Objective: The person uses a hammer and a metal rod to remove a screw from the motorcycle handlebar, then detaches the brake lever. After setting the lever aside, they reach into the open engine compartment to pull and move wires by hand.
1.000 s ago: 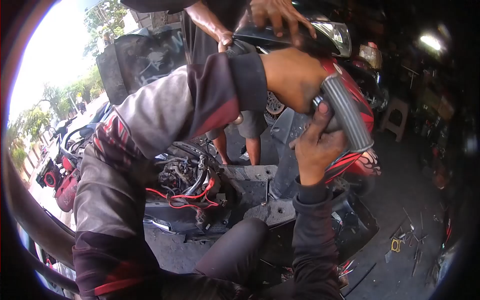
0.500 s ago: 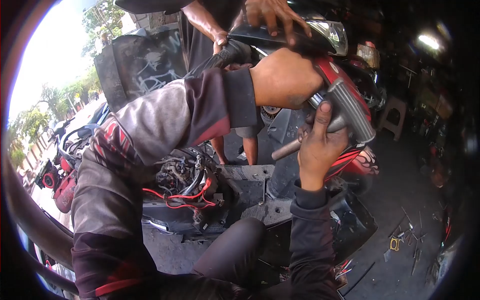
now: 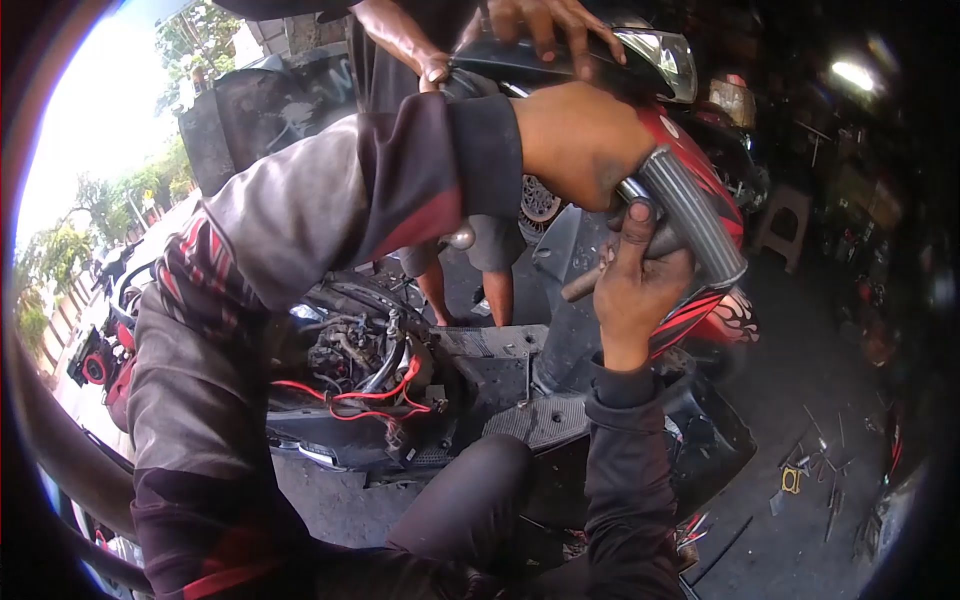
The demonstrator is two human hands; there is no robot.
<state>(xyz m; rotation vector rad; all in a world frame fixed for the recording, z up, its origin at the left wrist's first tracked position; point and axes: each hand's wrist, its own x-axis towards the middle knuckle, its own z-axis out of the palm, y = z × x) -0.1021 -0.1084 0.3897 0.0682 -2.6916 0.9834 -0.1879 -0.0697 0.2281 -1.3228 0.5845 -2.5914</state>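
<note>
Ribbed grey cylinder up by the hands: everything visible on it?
The ribbed grey cylinder has lengthwise ridges and a matte look; rubber or metal, I can't tell. It slants from upper left to lower right in the picture, before red bodywork. The right hand is beside its lower part, the left hand near its upper end; contact is unclear.

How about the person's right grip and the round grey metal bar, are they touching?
Touching: the head view shows the right grip wrapped around the round grey metal bar, whose end pokes out beside it.

Left grip (image 3: pixel 578 140): curled on shiny metal (image 3: pixel 632 187) | right grip (image 3: pixel 642 290): holds ribbed grey piece (image 3: pixel 694 215) | footboard (image 3: pixel 545 424): below
</note>
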